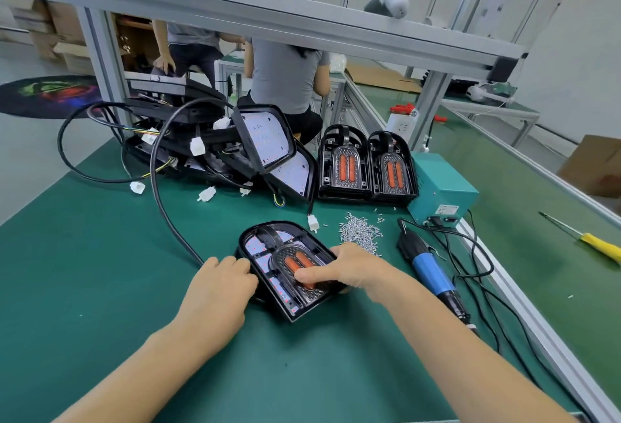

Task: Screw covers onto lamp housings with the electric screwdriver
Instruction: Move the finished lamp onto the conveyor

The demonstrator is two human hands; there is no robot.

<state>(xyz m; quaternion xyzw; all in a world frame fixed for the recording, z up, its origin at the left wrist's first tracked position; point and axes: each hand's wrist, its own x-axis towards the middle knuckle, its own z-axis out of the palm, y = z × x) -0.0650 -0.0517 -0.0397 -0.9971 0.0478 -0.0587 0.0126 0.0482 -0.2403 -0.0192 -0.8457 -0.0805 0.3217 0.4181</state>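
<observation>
My left hand (225, 283): fingers curled against the 9 o'clock edge of the lamp housing (268, 283), bracing it; I can't tell whether they hook under the rim.
My right hand (349, 269): laid over the 3 o'clock side, thumb pressing flat on the cover (297, 263) by its orange lenses, fingers wrapped round the rim, so this grip holds cover and housing together.
Step in hand: as I judge it, seating the cover square before any screw goes in. I should press evenly all round and check the edge sits flush, with the housing flat on the green worktop (100, 288).
Cable (161, 187): runs off from the housing toward 11 o'clock; best kept out from under the rim.
Electric screwdriver (430, 269): lies untouched at 3 o'clock, just beside my right wrist, an easy reach.
Screws (361, 231): loose heap at 1 o'clock, near my right fingers.
Next need: left hand alone must pin the housing while the right fetches a screw and the driver.
Farther at 12 o'clock: two covered lamps (368, 167) stand upright beside a teal power box (443, 187); open housings with wiring (235, 147) are piled at 11 o'clock.
</observation>
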